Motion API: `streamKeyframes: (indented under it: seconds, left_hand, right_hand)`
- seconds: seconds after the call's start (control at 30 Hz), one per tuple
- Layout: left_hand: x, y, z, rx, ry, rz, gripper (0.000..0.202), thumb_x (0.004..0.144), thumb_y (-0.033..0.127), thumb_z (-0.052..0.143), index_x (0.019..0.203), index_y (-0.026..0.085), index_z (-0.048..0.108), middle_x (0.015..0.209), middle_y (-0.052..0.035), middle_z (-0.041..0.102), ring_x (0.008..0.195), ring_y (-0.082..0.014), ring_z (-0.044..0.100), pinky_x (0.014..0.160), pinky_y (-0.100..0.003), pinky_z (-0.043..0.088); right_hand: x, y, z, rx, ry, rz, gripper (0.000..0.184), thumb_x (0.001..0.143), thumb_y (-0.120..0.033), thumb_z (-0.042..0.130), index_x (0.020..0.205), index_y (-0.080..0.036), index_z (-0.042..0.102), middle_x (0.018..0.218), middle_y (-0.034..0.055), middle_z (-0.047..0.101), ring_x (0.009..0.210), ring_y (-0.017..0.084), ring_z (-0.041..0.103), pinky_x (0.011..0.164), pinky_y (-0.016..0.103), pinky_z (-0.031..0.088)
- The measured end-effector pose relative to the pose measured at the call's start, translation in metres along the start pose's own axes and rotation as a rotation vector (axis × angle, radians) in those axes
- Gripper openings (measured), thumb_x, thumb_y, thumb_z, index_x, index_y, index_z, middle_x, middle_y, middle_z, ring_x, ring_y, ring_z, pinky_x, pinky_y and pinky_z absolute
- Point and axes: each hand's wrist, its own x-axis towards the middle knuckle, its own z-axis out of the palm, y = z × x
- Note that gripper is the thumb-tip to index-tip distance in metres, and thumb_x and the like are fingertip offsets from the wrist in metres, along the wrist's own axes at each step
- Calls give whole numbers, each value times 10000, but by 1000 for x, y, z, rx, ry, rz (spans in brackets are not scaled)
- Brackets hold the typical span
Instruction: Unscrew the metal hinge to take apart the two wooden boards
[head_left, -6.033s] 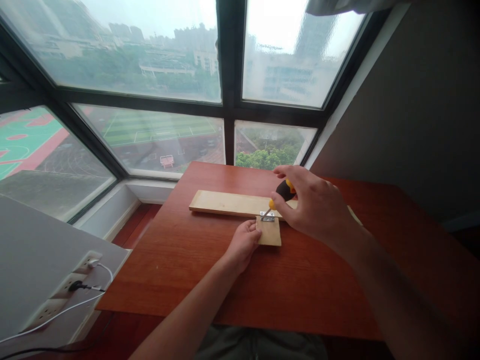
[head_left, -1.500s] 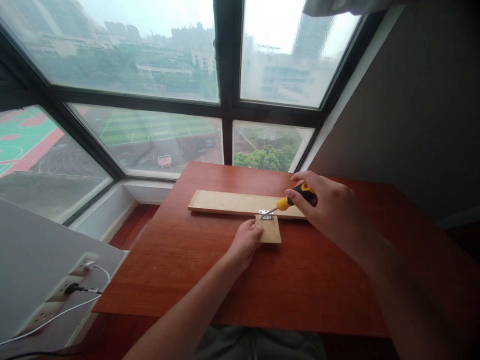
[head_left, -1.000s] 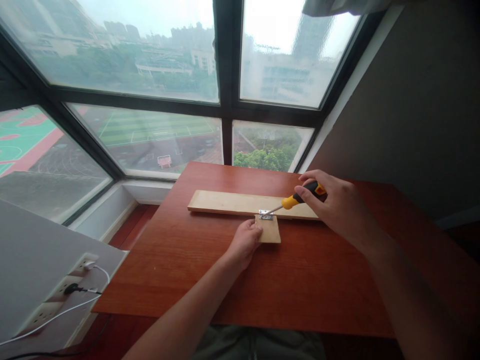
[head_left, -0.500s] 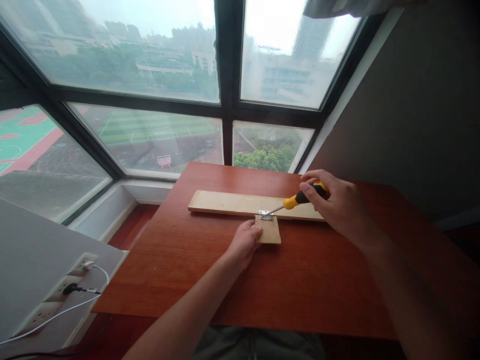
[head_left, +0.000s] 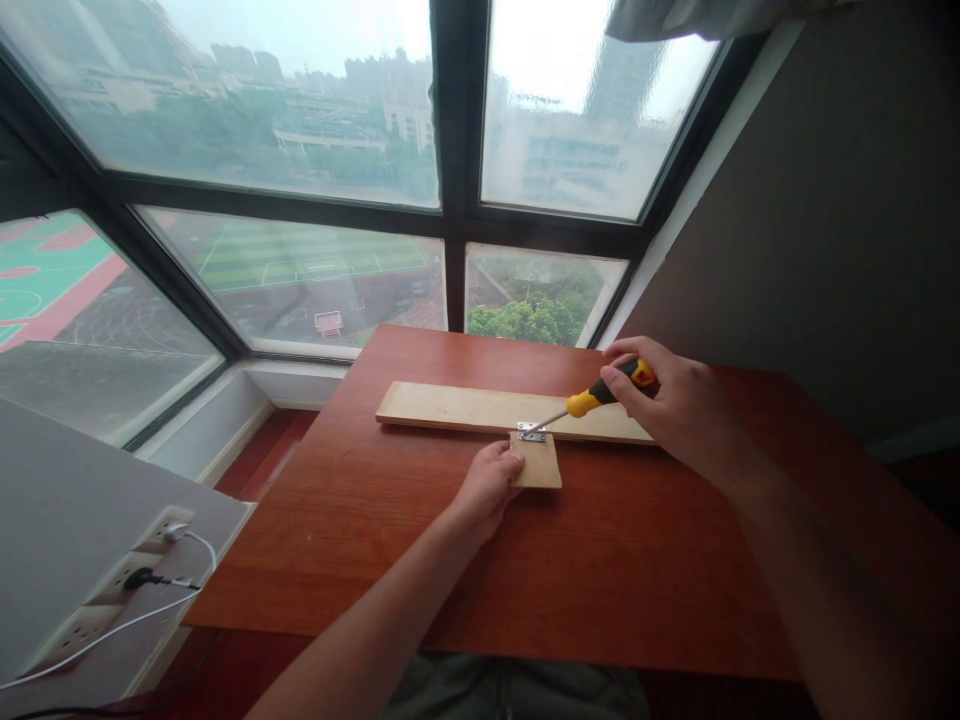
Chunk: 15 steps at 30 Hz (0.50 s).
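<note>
A long pale wooden board (head_left: 457, 408) lies across the red-brown table (head_left: 615, 560). A small wooden piece (head_left: 541, 467) butts against its near edge, and a small metal hinge (head_left: 531, 432) spans the joint. My left hand (head_left: 487, 488) grips the left side of the small piece, fingers curled on its edge. My right hand (head_left: 675, 405) is closed round the yellow-and-black handle of a screwdriver (head_left: 592, 398). The tool slants down to the left with its tip on the hinge.
Large windows rise just beyond the table's far edge. A grey wall runs along the right side. At lower left a white power strip (head_left: 112, 590) holds plugged-in cables (head_left: 161, 600).
Six seconds ago the screwdriver stood steep over the hinge under my right hand. That hand has since moved right and the tool now lies at a low slant. My left hand has stayed put.
</note>
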Motion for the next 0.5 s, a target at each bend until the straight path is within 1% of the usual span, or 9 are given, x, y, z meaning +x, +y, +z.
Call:
streamKeyframes:
  seconds: [0.1, 0.17, 0.23, 0.3, 0.37, 0.43, 0.5]
  left_hand:
    - [0, 0, 0, 9, -3, 2, 215, 733, 73, 664, 946, 92, 668, 912, -132, 738, 777, -201, 707, 688, -278, 574]
    - [0, 0, 0, 6, -5, 4, 221, 722, 78, 676, 943, 94, 669, 911, -130, 737, 780, -204, 707, 690, -281, 573]
    - [0, 0, 0, 5, -9, 6, 231, 717, 82, 681, 947, 93, 667, 915, -133, 736, 780, -205, 706, 693, -283, 572]
    - [0, 0, 0, 8, -11, 7, 239, 722, 81, 671, 961, 91, 664, 920, -134, 737, 776, -201, 704, 697, -283, 572]
    - [0, 0, 0, 15, -6, 4, 242, 724, 78, 664, 965, 92, 662, 916, -132, 737, 771, -196, 702, 693, -278, 570]
    - [0, 0, 0, 19, 0, 1, 240, 722, 77, 666, 961, 94, 661, 906, -128, 736, 767, -194, 700, 687, -273, 568]
    - [-1, 0, 0, 19, 5, -1, 240, 721, 72, 664, 959, 94, 658, 899, -126, 736, 759, -190, 699, 682, -269, 565]
  right_hand:
    - [0, -1, -2, 69, -27, -36, 259, 854, -291, 568, 1108, -248, 595, 1057, 44, 710, 889, 210, 663, 738, 316, 507]
    - [0, -1, -3, 90, -33, -50, 271, 840, -265, 564, 1109, -246, 586, 1096, 51, 702, 930, 217, 658, 750, 316, 510]
    - [0, -1, -2, 47, -17, -44, 241, 857, -320, 568, 1082, -241, 602, 1043, 55, 711, 862, 218, 659, 717, 325, 502]
    - [2, 0, -1, -21, 7, -20, 241, 882, -420, 566, 1023, -236, 634, 902, 47, 715, 750, 214, 649, 670, 335, 483]
    - [2, 1, 0, -37, 16, 7, 265, 892, -467, 554, 974, -235, 655, 803, 37, 700, 689, 211, 642, 646, 338, 474]
    - [3, 2, 0, 13, 16, 6, 229, 888, -417, 557, 992, -236, 651, 852, 42, 709, 729, 214, 654, 666, 336, 489]
    - [2, 2, -1, 57, 18, -22, 214, 855, -336, 575, 1036, -237, 632, 973, 54, 714, 811, 218, 655, 709, 334, 507]
